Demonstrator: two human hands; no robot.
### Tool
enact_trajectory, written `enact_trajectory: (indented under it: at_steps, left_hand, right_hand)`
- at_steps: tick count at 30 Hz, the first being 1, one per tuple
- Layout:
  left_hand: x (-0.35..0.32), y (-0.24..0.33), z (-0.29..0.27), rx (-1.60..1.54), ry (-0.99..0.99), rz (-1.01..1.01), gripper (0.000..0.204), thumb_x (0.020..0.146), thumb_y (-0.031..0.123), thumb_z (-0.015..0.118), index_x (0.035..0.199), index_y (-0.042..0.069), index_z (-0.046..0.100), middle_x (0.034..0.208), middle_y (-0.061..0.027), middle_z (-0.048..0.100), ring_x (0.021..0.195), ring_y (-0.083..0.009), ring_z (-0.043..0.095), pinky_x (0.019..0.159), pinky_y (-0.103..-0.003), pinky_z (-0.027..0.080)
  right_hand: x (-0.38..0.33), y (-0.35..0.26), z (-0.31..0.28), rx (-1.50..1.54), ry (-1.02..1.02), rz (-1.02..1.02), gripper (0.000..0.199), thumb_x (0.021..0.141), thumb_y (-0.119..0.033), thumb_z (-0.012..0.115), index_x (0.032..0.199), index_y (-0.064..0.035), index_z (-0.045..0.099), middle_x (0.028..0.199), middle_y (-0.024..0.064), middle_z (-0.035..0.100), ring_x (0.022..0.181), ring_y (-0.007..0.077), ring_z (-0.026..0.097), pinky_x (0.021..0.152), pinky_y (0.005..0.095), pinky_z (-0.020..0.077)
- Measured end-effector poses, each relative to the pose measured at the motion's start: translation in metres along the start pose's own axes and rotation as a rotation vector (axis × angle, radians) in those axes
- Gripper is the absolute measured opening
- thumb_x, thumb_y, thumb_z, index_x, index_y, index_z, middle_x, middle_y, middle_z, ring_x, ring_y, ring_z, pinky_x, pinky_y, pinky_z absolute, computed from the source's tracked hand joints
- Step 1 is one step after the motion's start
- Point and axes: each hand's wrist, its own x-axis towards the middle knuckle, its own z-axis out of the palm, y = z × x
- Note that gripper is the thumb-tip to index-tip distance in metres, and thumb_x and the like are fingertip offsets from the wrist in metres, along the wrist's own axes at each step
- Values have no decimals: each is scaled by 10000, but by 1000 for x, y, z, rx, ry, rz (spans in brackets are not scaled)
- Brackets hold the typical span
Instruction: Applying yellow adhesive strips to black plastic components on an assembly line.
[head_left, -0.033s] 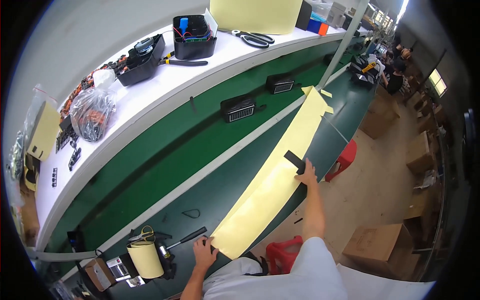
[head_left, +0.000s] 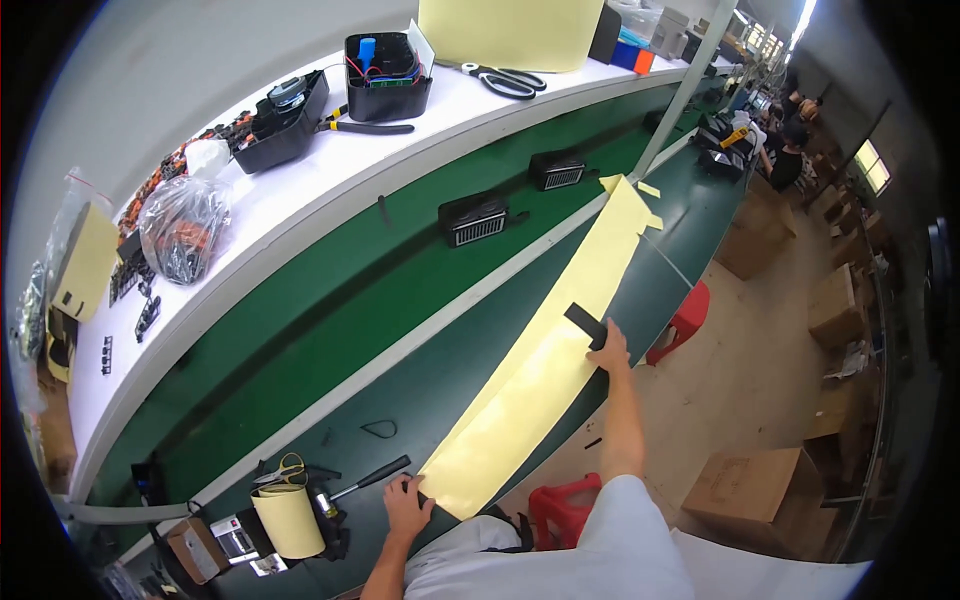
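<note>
A long pale yellow sheet (head_left: 555, 345) lies stretched along the green bench (head_left: 400, 395), running from close to me to the far right. My left hand (head_left: 405, 503) grips its near corner, fingers curled at the edge. My right hand (head_left: 611, 349) reaches out over the sheet's right edge halfway along, fingers closed on the end of a small flat black strip (head_left: 583, 322) that rests on the yellow sheet.
By my left hand are a roll of yellow material (head_left: 289, 520), a hammer (head_left: 366, 478) and yellow-handled scissors (head_left: 283, 469). Two black boxes (head_left: 474, 219) sit on the green belt. The white shelf (head_left: 300, 195) holds bins, scissors and a bag. Red stools (head_left: 684, 316) and cardboard boxes (head_left: 752, 490) stand on the floor.
</note>
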Motion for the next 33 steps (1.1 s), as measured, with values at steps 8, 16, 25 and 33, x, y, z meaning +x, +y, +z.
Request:
enact_trajectory:
  at_steps: [8, 16, 25, 33]
  left_hand:
    - [16, 2, -2, -47, -52, -43, 651, 666, 264, 790, 1250, 112, 544, 1167, -148, 472, 1109, -355, 449, 930, -455, 403]
    - [8, -2, -18, -138, 208, 115, 542, 762, 158, 717, 1226, -7, 491, 1147, -192, 469, 1057, -373, 481, 926, -440, 420]
    - [-34, -21, -149, -1599, 48, -518, 485, 986, 496, 441, 1301, 131, 488, 1110, -91, 612, 907, -200, 612, 745, -391, 531]
    - [-112, -48, -258, -1484, 134, -315, 517, 912, 380, 652, 1235, -3, 524, 979, -63, 663, 690, -113, 631, 539, -253, 519]
  right_hand:
    - [-27, 2, 16, 250, -67, -28, 424, 671, -149, 811, 1040, -24, 643, 886, 113, 679, 797, 242, 675, 740, 373, 533]
    - [-211, -121, -40, 1720, -673, -97, 210, 890, -2, 580, 1099, 0, 575, 1065, 96, 657, 968, 234, 670, 874, 399, 561]
    - [-431, -268, 12, 1888, -1516, 44, 382, 911, -51, 577, 1287, -9, 524, 1164, 129, 637, 1110, 232, 609, 977, 380, 480]
    - [-519, -354, 77, 1066, -1685, -486, 98, 863, -80, 598, 927, -20, 641, 832, 64, 659, 762, 147, 617, 683, 276, 497]
